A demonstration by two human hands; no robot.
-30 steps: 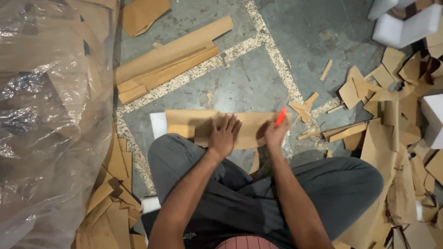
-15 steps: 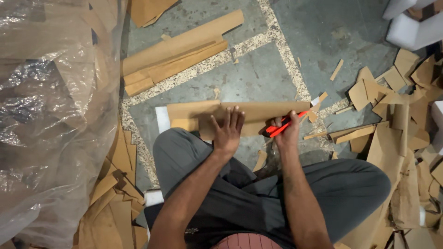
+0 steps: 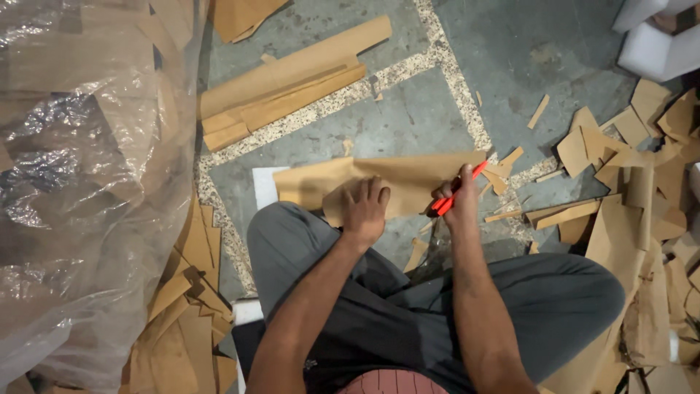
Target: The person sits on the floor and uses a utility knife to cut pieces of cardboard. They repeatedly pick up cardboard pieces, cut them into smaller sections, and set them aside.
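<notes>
While the left hand [image 3: 364,208] is pressing flat on the cardboard sheet [image 3: 408,181] lying on the floor by the knees, the right hand [image 3: 458,201] is gripping a red cutter [image 3: 458,191] at the sheet's right edge; most of it looks uncut.

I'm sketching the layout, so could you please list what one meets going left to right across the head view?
Clear plastic sheeting → stacked cardboard strips → left hand pressing the cardboard sheet → right hand holding a red cutter → cardboard scraps.
</notes>
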